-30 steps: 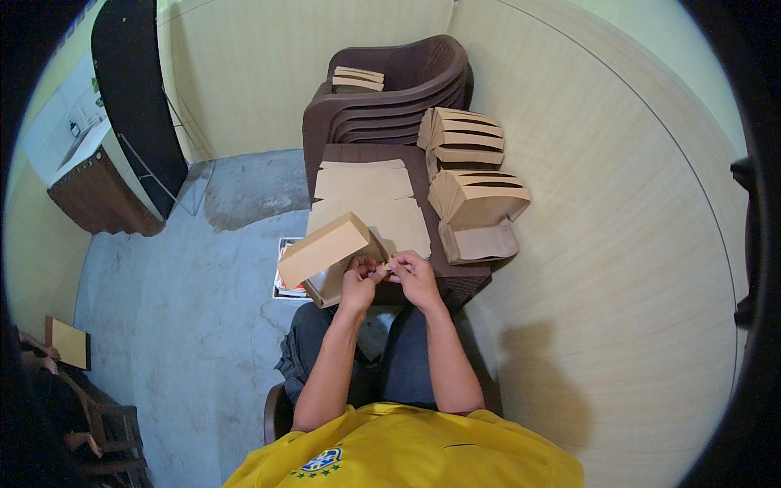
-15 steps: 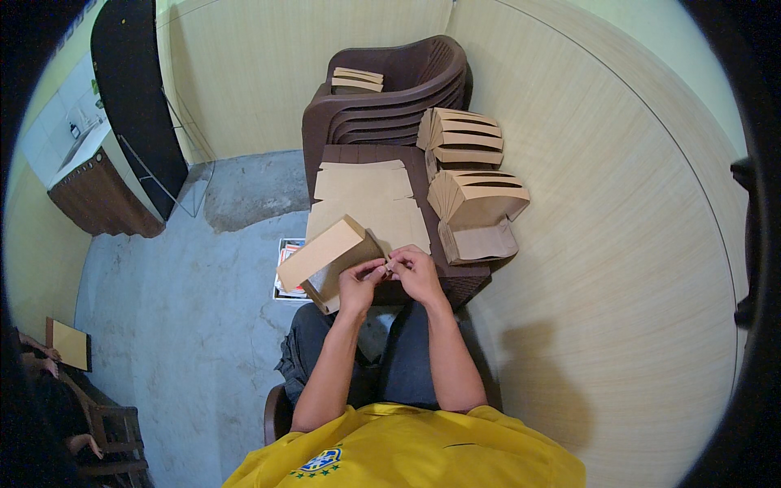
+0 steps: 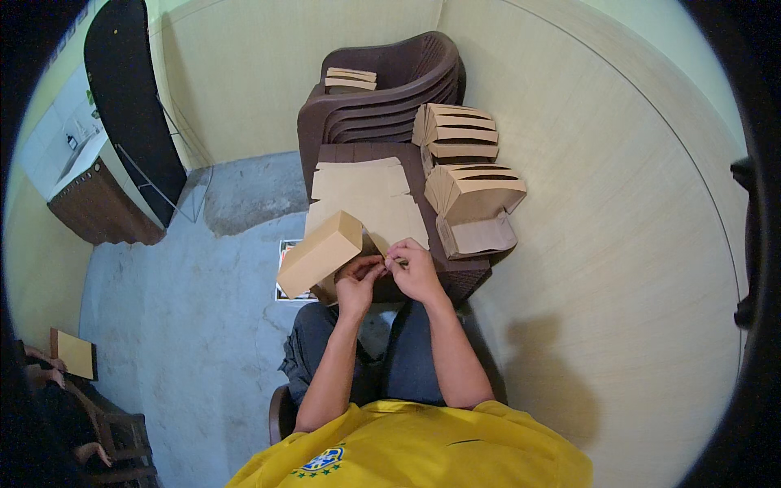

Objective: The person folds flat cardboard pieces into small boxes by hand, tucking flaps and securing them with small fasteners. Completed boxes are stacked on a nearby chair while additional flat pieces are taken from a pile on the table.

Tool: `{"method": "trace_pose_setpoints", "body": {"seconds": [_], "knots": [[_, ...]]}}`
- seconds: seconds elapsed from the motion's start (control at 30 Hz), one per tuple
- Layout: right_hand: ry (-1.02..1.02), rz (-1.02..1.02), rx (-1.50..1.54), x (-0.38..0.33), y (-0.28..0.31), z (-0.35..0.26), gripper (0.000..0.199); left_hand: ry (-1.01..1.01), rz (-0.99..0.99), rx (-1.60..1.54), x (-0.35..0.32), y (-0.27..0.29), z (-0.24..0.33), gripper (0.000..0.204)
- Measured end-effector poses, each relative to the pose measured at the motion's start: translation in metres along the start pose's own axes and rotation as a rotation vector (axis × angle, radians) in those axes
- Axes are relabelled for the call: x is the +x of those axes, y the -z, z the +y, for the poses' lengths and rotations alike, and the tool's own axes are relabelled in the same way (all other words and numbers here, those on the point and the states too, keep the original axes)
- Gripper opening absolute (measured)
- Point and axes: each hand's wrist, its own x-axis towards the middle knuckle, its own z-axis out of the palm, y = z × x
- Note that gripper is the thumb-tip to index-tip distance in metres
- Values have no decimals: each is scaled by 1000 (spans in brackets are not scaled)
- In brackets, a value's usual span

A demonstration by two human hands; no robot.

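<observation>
the left hand (image 3: 355,281) and the right hand (image 3: 418,272) of the seated person come together at one corner of an open tan cardboard box (image 3: 321,254). on each, thumb and fingertips are drawn in, pinching the box's edge there; which small flap lies between them i cannot make out. the box sits aslant at the near left part of a dark brown plastic table (image 3: 468,283), its long pale panel raised to the left of the left hand, partly over the lap.

just beyond the hands, flat tan cardboard sheets (image 3: 362,180) with notched edges lie on the tabletop. along the right side stand two groups of folded tan cardboard boxes, a nearer group (image 3: 480,195) and a farther group (image 3: 464,130), each nested in a row.

behind the table rises a stack of dark brown plastic armchairs (image 3: 370,102), with a few tan cardboard pieces (image 3: 351,79) on the top seat. below the raised panel, a white-rimmed container (image 3: 294,301) of papers shows on the grey-blue floor (image 3: 195,325).

off to the far left, another person's hand (image 3: 55,376) is near a yellow rectangular board (image 3: 76,354).
</observation>
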Motion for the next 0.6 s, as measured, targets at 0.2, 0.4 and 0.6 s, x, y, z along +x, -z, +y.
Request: {"method": "trace_pose_setpoints", "body": {"seconds": [0.2,0.4,0.6], "knots": [[5,23,-21,-1,5,-9,10,-121,-67,187,4,5,2,13],[156,37,-76,-1,8,-19,7,-165,-58,169,3,7,11,11],[146,56,-17,-7,3,-25,5,-219,-6,285,-1,5,1,12]]}}
